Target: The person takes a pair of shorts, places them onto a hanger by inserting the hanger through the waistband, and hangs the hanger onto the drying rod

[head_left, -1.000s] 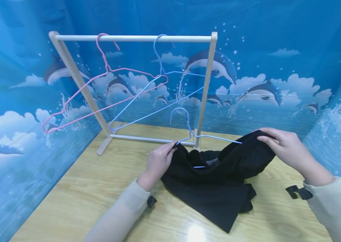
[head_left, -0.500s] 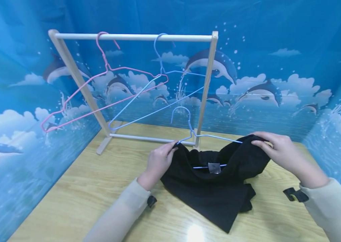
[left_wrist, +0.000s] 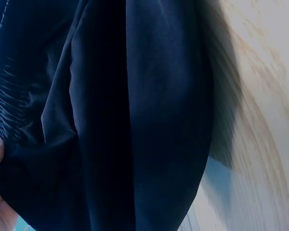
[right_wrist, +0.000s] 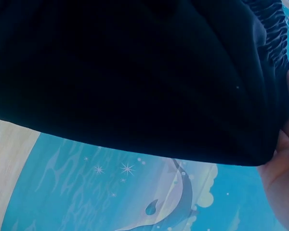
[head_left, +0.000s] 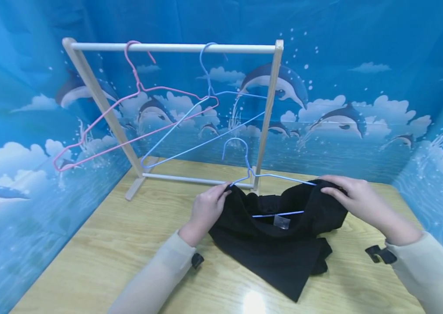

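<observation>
A black garment (head_left: 268, 257) with a gathered elastic waist lies partly raised over the table, its opening facing up. Inside it sits a blue wire hanger (head_left: 284, 176), whose hook stands up above the waist; its lower bar crosses the opening near a pale label (head_left: 282, 222). My left hand (head_left: 206, 210) pinches the waist's left corner by the hanger's left shoulder. At the opposite corner, my right hand (head_left: 356, 201) grips the cloth between thumb and fingers, where the hanger's right end is hidden. Folds of the garment (left_wrist: 168, 106) fill most of the left wrist view.
Behind stands a wooden rack (head_left: 271, 100) with a white top rail. From that rail hang a pink hanger (head_left: 107, 114) and a blue hanger (head_left: 178, 123). Dolphin-printed curtains (head_left: 366, 78) enclose the wooden table (head_left: 100, 257) at the back and sides.
My right hand has moved left and slightly down, bringing the garment's right corner inward. More of the label and the hanger's lower bar shows. My left hand has stayed nearly still.
</observation>
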`<state>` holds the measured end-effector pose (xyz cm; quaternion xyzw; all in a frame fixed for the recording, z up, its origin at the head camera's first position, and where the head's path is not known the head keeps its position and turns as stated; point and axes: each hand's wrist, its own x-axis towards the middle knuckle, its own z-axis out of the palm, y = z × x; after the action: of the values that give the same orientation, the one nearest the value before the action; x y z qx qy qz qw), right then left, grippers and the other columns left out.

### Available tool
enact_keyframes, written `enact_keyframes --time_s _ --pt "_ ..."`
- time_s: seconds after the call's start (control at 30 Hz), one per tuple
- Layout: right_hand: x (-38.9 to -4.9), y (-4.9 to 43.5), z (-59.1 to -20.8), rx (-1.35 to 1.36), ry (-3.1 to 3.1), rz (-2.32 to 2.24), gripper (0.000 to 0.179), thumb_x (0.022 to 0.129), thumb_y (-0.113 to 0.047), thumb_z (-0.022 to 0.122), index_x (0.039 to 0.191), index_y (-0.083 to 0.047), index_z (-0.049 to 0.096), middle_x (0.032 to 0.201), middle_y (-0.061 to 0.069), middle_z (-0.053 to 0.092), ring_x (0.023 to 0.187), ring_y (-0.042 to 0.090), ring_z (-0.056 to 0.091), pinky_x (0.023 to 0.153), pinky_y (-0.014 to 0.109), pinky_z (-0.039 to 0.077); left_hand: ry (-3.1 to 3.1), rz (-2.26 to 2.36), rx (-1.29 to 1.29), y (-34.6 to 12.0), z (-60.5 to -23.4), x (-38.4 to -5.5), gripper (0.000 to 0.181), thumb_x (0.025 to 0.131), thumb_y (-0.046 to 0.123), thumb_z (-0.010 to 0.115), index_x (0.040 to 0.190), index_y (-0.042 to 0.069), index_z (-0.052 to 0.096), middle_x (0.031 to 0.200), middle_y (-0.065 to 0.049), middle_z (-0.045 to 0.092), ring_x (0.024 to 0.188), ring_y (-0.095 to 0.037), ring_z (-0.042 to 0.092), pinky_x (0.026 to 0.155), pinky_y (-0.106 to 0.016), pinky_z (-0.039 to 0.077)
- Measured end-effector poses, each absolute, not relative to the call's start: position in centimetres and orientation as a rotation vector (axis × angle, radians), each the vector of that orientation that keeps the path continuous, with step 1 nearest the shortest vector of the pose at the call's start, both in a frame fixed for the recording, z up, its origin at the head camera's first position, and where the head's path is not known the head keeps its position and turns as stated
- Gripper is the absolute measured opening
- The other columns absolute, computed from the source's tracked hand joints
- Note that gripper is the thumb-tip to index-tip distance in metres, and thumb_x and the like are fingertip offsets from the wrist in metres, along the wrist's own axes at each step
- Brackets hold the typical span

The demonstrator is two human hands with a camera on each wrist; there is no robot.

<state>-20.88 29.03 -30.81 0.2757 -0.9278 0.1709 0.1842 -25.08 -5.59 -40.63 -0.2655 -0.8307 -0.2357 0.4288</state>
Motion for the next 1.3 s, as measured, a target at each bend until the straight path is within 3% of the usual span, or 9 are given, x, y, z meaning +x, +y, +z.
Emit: enact_keyframes --time_s 0.57,0.9,1.17,1.3 --pt "-21.6 28.6 -31.6 0.828 -2.590 0.442 0.030 0.085 -0.002 0.069 0.115 0.004 0.065 0.108 0.025 0.069 0.096 0.039 0.067 0.076 0.052 0.055 -1.980 -0.570 -0.674 -5.4 -40.8 -25.0 0.023 0.082 0.006 0.074 0.105 0.006 0.073 0.097 -0.008 0.075 0.083 -0.020 0.073 0.064 -0.032 0.059" --pt "-21.5 28.3 -32.2 0.736 -2.631 0.488 0.024 0.090 -0.003 0.065 0.113 0.002 0.064 0.108 0.022 0.069 0.097 0.039 0.067 0.077 0.054 0.054 -1.980 -0.586 -0.697 -5.2 -40.5 -25.0 0.023 0.083 0.008 0.075 0.106 0.005 0.072 0.096 -0.008 0.075 0.083 -0.020 0.073 0.063 -0.031 0.059" --pt "-21.4 28.6 -32.6 0.695 -2.526 0.516 0.020 0.089 0.000 0.064 0.109 0.002 0.065 0.099 0.021 0.071 0.082 0.035 0.068 0.065 0.049 0.052 -2.036 -0.669 -0.753 -4.9 -39.6 -25.1 0.024 0.086 0.008 0.071 0.110 0.005 0.071 0.099 -0.008 0.075 0.088 -0.019 0.072 0.073 -0.030 0.059" --pt "-21.4 28.7 -32.5 0.671 -2.499 0.533 0.019 0.091 0.000 0.062 0.109 0.002 0.065 0.100 0.021 0.071 0.083 0.035 0.068 0.066 0.050 0.052 -2.060 -0.700 -0.768 -5.0 -39.2 -25.2 0.025 0.085 0.009 0.073 0.110 0.006 0.072 0.097 -0.008 0.075 0.088 -0.020 0.072 0.075 -0.031 0.059"
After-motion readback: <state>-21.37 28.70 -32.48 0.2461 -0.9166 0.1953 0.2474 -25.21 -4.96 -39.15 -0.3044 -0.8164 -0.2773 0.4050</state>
